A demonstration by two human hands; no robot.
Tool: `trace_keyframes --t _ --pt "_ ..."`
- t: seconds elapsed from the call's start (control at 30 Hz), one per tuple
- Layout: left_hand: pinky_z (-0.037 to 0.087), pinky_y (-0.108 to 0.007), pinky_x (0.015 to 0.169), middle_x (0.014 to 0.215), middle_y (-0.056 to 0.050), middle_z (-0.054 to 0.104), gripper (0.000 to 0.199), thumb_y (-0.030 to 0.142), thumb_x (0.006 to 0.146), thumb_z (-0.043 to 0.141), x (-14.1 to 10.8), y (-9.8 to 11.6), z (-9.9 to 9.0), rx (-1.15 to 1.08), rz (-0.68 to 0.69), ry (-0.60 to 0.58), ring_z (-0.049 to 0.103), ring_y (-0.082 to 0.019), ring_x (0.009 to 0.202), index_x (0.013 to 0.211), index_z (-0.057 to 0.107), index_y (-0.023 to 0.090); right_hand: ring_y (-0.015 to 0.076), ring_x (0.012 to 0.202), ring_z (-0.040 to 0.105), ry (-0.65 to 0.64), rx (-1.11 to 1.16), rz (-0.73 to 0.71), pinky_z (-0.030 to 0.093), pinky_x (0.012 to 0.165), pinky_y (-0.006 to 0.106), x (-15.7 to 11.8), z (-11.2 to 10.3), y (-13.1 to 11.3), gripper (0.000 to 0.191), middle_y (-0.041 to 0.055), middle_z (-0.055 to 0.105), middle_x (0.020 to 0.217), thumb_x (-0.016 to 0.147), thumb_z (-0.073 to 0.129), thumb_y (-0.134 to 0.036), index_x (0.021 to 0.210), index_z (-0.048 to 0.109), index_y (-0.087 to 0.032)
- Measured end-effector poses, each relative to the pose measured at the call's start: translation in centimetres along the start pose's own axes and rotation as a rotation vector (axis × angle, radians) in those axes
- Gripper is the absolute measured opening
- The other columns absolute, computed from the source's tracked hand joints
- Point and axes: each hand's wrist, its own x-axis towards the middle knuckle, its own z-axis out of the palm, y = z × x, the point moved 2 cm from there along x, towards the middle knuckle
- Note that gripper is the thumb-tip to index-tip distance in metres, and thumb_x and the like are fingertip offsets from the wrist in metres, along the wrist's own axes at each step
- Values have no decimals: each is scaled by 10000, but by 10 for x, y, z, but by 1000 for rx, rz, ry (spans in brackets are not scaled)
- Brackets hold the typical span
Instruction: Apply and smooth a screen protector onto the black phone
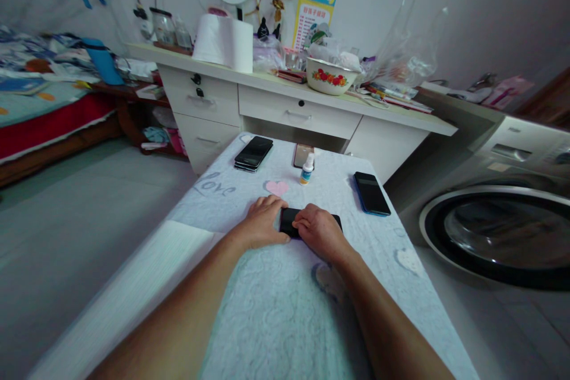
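A black smartphone (288, 222) lies crosswise on the cloth-covered table (267, 314), screen up. My left hand (265, 222) grips its left end, thumb at the near edge and fingers at the far edge. Over the screen, my right hand (318, 228) is closed with its fingertips bunched against the glass; whatever may be under them is hidden. Just beyond the phone stands a small white-capped spray bottle (306, 172). A stack of dark phones (253, 153) sits at the far left, another phone (299, 155) behind the bottle, and a blue-edged phone (372, 193) to the right.
A white desk (271, 110) with drawers borders the table's far end, carrying a paper roll (243, 44), a flowered bowl (329, 78) and plastic bags. On the right is a front-loading washing machine (494, 190). A bed (48, 113) is at the left.
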Motion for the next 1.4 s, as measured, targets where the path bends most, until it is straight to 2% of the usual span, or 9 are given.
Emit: trace_keyframes --t 0.2,0.57,0.9,1.4 --pt "383 -389 969 1216 -43 497 634 362 564 722 0 -2 0 -9 -3 -8 440 -277 1148 1150 500 264 132 802 568 20 -89 73 363 695 232 2 -2 3 165 36 602 911 893 515 -223 918 677 -203" --pt "378 -394 969 1210 -43 503 619 355 568 724 0 -2 0 -2 12 -3 443 -278 1140 1140 506 265 160 867 578 45 -104 149 384 747 248 7 0 8 174 64 609 920 906 504 -216 903 676 -194" --pt "374 -399 989 1232 -49 490 636 351 572 717 0 0 -1 -20 3 -11 433 -283 1163 1161 495 257 152 840 572 62 -109 98 379 723 246 13 6 3 161 47 582 913 906 503 -216 919 662 -199" --pt "372 -395 970 1219 -40 497 610 358 567 722 1 -2 0 -2 7 -4 444 -284 1154 1132 510 271 128 795 558 14 -56 -7 377 711 225 15 3 -7 183 37 562 900 915 483 -205 944 662 -189"
